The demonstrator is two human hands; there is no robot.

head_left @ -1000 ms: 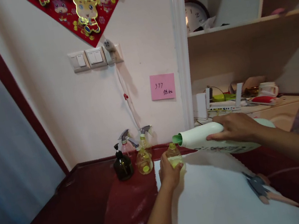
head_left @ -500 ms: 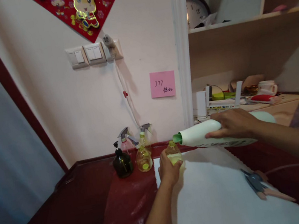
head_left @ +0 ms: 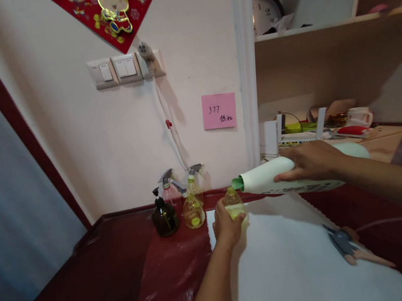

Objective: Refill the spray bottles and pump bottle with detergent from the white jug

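My left hand (head_left: 229, 225) is wrapped around a small clear yellow bottle (head_left: 235, 209) that stands upright, its neck uncapped. Yellowish liquid shows in its lower part. Held from above by my right hand (head_left: 308, 160), a large pale green bottle (head_left: 262, 175) lies nearly level. Its green pouring lip is right beside the small bottle's mouth; I cannot make out a stream of liquid. On the white cloth (head_left: 282, 265) at right is a grey spray trigger head (head_left: 343, 242) with a pinkish lever and a thin tube.
Left of my left hand stand a dark pump bottle (head_left: 164, 218), a yellow spray bottle (head_left: 193, 212), a pink spray bottle (head_left: 170, 193) and another yellow one (head_left: 194, 187). A dark red table (head_left: 112, 288) meets the wall. Shelves at right hold a white router (head_left: 299, 138).
The view has shifted slightly. Both hands keep their hold, and the large bottle's lip stays by the small bottle's mouth, its body perhaps tilted a little differently.
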